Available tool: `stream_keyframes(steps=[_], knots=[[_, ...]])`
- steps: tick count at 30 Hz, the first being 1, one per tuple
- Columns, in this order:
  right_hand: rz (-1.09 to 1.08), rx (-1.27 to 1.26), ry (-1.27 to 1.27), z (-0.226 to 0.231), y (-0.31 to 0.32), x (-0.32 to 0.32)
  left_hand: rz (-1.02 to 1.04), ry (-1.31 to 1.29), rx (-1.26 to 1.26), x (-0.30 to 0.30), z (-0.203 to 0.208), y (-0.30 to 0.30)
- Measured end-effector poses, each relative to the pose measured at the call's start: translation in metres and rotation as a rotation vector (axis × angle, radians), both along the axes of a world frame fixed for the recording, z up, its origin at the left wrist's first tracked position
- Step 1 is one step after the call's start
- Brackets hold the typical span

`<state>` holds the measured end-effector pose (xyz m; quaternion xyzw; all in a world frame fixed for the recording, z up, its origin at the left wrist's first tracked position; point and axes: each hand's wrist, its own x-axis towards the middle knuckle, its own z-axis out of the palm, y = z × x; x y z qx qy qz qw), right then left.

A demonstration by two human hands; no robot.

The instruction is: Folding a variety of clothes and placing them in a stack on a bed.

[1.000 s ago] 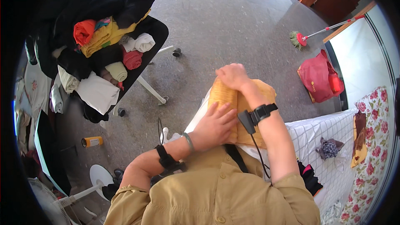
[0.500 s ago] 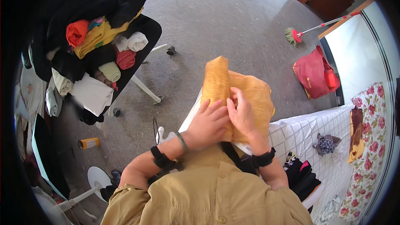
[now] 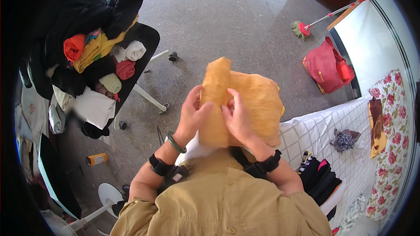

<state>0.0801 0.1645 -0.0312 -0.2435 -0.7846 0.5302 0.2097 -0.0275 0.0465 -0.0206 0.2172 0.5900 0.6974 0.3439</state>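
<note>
Well to the left of the grip stands a black chair (image 3: 144,39) piled with rolled and folded clothes (image 3: 94,54); below it an orange bottle (image 3: 96,159) lies on the grey floor (image 3: 218,13); the left hand (image 3: 192,113) is closed on the left edge of an orange cloth (image 3: 253,100), thumb in front and fingers behind; the right hand (image 3: 238,118) pinches the same cloth just beside it, thumbs nearly touching; the cloth rises above both hands, one part doubled into a narrow upright band over the left hand, the rest spreading right of the grip; by my reading the step in hand is folding or rolling it, and the next move would call for a tight, even turn with aligned edges; farther right lie a checked sheet (image 3: 323,126), a red bag (image 3: 326,65) and a mop (image 3: 306,27).
</note>
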Motion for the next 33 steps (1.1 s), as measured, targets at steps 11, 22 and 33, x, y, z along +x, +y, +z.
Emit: stream_keyframes(steps=[11,22,33], knots=[[-0.022,-0.154,0.006,-0.002,0.002,0.002,-0.08,-0.274,-0.105,0.003,-0.001,-0.006],[-0.006,-0.063,-0.006,0.009,-0.006,-0.016,0.006,-0.011,-0.093,0.005,0.019,-0.006],[-0.106,0.143,0.291,0.012,-0.012,-0.066,0.03,0.425,-0.268,0.001,0.02,-0.001]])
